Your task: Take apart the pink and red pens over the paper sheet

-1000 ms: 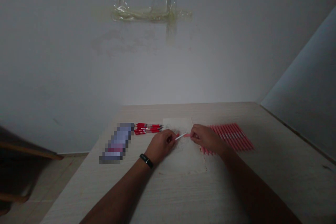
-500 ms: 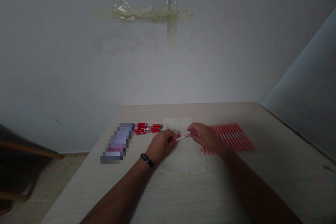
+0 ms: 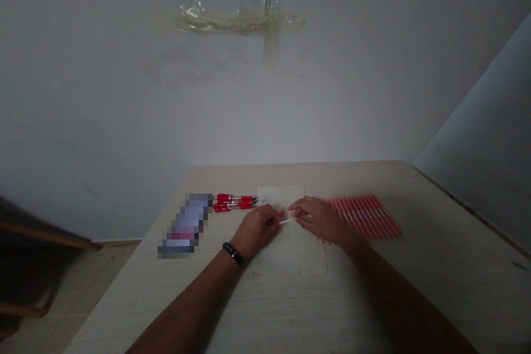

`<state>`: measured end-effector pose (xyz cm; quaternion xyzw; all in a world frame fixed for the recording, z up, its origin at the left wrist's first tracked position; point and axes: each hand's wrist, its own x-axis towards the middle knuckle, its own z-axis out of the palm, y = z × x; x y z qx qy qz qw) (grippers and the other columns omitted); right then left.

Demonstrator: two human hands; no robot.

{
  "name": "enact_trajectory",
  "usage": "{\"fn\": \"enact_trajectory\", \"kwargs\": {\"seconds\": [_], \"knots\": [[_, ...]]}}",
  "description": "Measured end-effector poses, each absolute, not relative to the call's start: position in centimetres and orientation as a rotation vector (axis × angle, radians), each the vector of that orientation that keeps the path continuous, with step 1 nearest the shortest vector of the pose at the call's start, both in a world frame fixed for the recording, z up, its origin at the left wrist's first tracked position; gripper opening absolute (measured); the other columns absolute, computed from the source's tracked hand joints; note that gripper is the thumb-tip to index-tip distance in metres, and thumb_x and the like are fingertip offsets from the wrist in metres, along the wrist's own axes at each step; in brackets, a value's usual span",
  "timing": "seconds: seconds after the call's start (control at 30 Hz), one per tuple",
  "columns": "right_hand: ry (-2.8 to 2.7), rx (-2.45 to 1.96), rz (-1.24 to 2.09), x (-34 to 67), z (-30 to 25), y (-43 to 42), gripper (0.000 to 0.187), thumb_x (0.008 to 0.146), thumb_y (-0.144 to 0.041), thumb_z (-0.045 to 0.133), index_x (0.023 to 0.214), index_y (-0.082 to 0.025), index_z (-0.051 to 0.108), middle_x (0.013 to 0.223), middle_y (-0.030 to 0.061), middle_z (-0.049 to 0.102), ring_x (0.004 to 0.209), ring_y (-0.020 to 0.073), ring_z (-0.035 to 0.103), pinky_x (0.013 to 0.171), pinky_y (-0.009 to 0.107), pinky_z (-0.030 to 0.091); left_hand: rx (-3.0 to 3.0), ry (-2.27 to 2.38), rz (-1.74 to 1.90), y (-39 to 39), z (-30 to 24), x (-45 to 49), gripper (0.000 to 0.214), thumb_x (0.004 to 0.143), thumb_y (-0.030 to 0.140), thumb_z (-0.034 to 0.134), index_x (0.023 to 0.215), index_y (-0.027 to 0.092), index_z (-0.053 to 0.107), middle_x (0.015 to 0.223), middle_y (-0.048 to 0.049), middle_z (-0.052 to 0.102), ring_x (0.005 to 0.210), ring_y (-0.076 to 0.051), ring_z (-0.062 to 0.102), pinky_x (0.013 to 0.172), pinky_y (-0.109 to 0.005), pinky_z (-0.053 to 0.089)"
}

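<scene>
My left hand (image 3: pixel 256 227) and my right hand (image 3: pixel 317 219) meet over a pale sheet of paper (image 3: pixel 290 249) on the wooden table (image 3: pixel 415 276). Both are closed in a pinch. Between them runs a thin white refill (image 3: pixel 286 221), its left end at my left fingertips. My right fingers grip a pale red pen barrel (image 3: pixel 295 214) around the refill's other end. A black band sits on my left wrist.
A row of several pale red pen barrels (image 3: pixel 367 214) lies right of my right hand. Three red capped pens (image 3: pixel 233 203) lie left of the paper, beside a blurred-out box (image 3: pixel 186 225). A dark chair (image 3: pixel 25 265) stands at the left edge. The wall is close behind.
My right hand has slid left toward my left hand, and less of the white refill shows between them. My left hand has stayed put.
</scene>
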<state>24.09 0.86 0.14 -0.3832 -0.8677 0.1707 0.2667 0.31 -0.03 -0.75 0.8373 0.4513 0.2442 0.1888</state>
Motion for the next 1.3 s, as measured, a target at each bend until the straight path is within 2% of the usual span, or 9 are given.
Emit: {"fn": "enact_trajectory", "kwargs": {"seconds": [0.13,0.27,0.4,0.47,1.3], "knots": [[-2.349,-1.016,0.455,23.8,0.0,0.8,0.027,0.089,-0.010,0.061,0.111,-0.024,0.065,0.097,0.0032,0.068,0.090,0.0178,0.062,0.087,0.031,0.045,2.363,1.248,0.693,-0.1,-0.8,0.3,0.010,0.083,0.014,0.062,0.087,0.020,0.070,0.086,-0.0044,0.066,0.079,-0.017,0.058,0.071,-0.026,0.040],[-2.323,-1.029,0.442,24.5,-0.1,1.2,0.025,0.086,-0.017,0.069,0.111,-0.021,0.064,0.102,0.0049,0.068,0.095,0.0193,0.061,0.087,0.032,0.045,2.344,1.270,0.700,0.0,-0.8,0.2,0.007,0.084,0.019,0.065,0.088,0.019,0.070,0.087,-0.0049,0.066,0.078,-0.017,0.058,0.071,-0.027,0.040],[-2.365,-1.079,0.330,25.2,-0.1,1.9,0.009,0.088,-0.016,0.068,0.096,-0.018,0.067,0.094,0.0054,0.067,0.090,0.0194,0.059,0.081,0.031,0.044,2.302,1.329,0.685,0.0,-0.6,0.2,0.007,0.085,0.021,0.063,0.086,0.019,0.069,0.084,-0.0042,0.066,0.074,-0.016,0.058,0.067,-0.026,0.039],[-2.388,-1.119,0.278,25.4,-0.3,2.1,0.006,0.087,-0.015,0.068,0.093,-0.018,0.068,0.092,0.0053,0.067,0.089,0.0199,0.058,0.081,0.031,0.043,2.287,1.339,0.682,-0.1,-0.6,0.3,0.007,0.085,0.021,0.062,0.086,0.018,0.069,0.085,-0.0042,0.066,0.074,-0.016,0.058,0.066,-0.025,0.039],[-2.358,-1.288,0.197,24.7,-2.7,2.8,0.012,0.087,-0.007,0.064,0.090,-0.018,0.067,0.093,0.0049,0.066,0.097,0.0204,0.055,0.087,0.033,0.042,2.251,1.360,0.731,-0.2,-0.4,0.4,0.010,0.087,0.026,0.061,0.086,0.018,0.068,0.082,-0.0041,0.069,0.071,-0.016,0.059,0.063,-0.025,0.039]]}}
